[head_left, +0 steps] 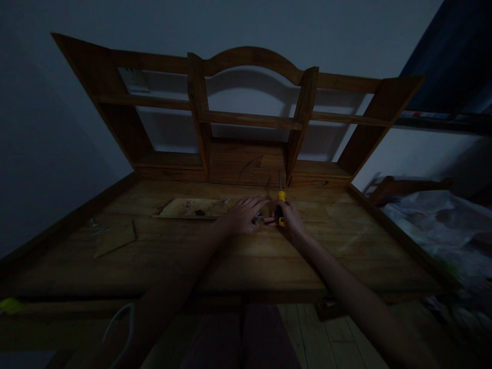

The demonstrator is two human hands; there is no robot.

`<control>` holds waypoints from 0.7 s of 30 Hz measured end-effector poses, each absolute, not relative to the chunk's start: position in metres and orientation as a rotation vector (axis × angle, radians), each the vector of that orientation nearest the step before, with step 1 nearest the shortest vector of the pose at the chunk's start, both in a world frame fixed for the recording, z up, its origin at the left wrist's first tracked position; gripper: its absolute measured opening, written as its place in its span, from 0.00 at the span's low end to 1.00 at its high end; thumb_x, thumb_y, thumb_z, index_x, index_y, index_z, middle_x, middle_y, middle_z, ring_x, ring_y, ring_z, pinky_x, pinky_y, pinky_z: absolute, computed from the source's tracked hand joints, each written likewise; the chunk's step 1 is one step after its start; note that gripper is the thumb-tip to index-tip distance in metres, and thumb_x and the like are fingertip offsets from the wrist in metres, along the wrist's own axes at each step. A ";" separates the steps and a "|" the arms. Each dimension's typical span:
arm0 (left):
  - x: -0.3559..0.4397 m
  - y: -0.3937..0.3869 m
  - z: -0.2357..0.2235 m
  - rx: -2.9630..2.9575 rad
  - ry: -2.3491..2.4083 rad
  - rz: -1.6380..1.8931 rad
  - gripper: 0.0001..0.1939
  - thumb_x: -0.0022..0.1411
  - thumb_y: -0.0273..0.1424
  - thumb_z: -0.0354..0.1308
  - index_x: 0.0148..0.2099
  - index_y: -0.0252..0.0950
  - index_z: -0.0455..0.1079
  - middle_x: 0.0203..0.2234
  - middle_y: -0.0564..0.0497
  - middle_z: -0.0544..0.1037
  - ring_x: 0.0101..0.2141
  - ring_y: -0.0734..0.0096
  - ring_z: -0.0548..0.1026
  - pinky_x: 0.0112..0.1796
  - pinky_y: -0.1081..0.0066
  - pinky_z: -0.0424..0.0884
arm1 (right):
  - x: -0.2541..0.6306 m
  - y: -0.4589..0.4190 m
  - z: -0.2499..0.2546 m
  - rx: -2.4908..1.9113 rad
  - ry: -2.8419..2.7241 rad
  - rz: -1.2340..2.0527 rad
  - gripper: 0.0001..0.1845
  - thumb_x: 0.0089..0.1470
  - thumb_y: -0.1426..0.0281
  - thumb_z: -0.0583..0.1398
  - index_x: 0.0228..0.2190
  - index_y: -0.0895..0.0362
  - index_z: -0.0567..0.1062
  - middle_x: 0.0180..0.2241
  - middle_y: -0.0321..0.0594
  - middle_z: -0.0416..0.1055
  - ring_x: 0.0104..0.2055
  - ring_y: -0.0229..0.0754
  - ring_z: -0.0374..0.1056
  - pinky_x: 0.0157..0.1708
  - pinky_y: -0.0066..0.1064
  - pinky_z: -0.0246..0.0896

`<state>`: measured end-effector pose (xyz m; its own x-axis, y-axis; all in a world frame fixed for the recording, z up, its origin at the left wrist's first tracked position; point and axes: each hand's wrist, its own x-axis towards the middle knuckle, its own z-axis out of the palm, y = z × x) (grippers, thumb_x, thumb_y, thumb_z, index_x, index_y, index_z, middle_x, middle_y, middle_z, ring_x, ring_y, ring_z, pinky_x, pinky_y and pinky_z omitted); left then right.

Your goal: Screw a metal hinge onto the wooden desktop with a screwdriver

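Observation:
Both my hands meet at the middle of a wooden desk top. My right hand is closed round a screwdriver with a yellow and black handle, its metal shaft pointing away from me toward the desk's back. My left hand lies beside it with the fingers curled down on a flat light-coloured board, its fingertips close to a small metal part I cannot make out. The room is very dark.
A wooden hutch with shelves rises at the desk's back. A thin wooden piece and small metal bits lie at the left. A bed with crumpled plastic stands to the right. A white cable hangs below the desk's front edge.

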<state>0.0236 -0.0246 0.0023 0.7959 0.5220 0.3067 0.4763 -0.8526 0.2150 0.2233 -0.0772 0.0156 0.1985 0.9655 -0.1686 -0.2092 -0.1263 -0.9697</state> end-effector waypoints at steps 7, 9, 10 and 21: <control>0.024 -0.027 0.006 2.854 0.801 0.551 0.43 0.62 0.33 0.58 0.77 0.35 0.54 0.73 0.37 0.63 0.72 0.48 0.61 0.72 0.48 0.56 | 0.224 -0.077 0.016 -1.265 -0.843 1.222 0.16 0.59 0.59 0.64 0.44 0.50 0.67 0.23 0.30 0.71 0.22 0.46 0.77 0.18 0.30 0.67; 0.024 -0.027 0.006 2.855 0.801 0.553 0.44 0.62 0.32 0.58 0.78 0.35 0.53 0.73 0.37 0.63 0.72 0.48 0.62 0.71 0.49 0.57 | 0.224 -0.076 0.015 -1.255 -0.848 1.221 0.16 0.59 0.59 0.64 0.45 0.49 0.67 0.23 0.30 0.72 0.22 0.45 0.77 0.18 0.30 0.67; 0.024 -0.027 0.005 2.856 0.802 0.552 0.44 0.61 0.32 0.58 0.78 0.36 0.52 0.73 0.37 0.63 0.71 0.48 0.62 0.71 0.48 0.57 | 0.223 -0.076 0.014 -1.249 -0.850 1.218 0.16 0.59 0.59 0.64 0.45 0.49 0.68 0.24 0.30 0.72 0.22 0.45 0.77 0.17 0.30 0.67; 0.025 -0.025 -0.001 2.887 0.806 0.530 0.45 0.61 0.34 0.59 0.79 0.36 0.51 0.72 0.37 0.64 0.71 0.47 0.62 0.71 0.49 0.57 | 0.224 -0.077 0.011 -1.244 -0.893 1.157 0.15 0.58 0.60 0.62 0.45 0.49 0.68 0.25 0.28 0.72 0.21 0.43 0.76 0.17 0.29 0.67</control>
